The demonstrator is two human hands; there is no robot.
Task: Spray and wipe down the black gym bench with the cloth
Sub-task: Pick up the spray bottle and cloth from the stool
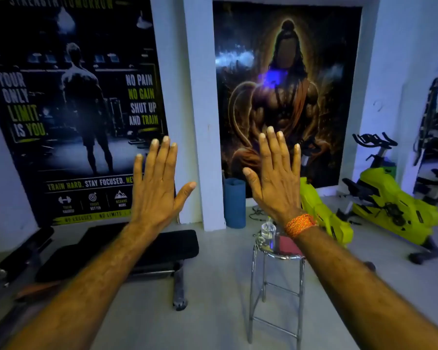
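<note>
head view: a dim, blue-lit gym room with a smooth grey floor (213,299) and white walls. a chrome stool (278,256) with thin tubular legs and rungs stands on the floor. on its round seat, side by side, sit a small clear spray bottle (268,229) and a flat dark red cloth (287,245). the black gym bench (167,245) lies low, left of the stool, its padded top matte with rounded corners. behind the stool stand a white pillar (202,122) and a blue upright roll (235,203). right of the stool are lime-green exercise bikes (395,210). the left hand (157,188) and right hand (276,183) are raised in the air above the stool, fingers straight and spread, grasping nothing. an orange braided thread (300,224) circles the right wrist.
</note>
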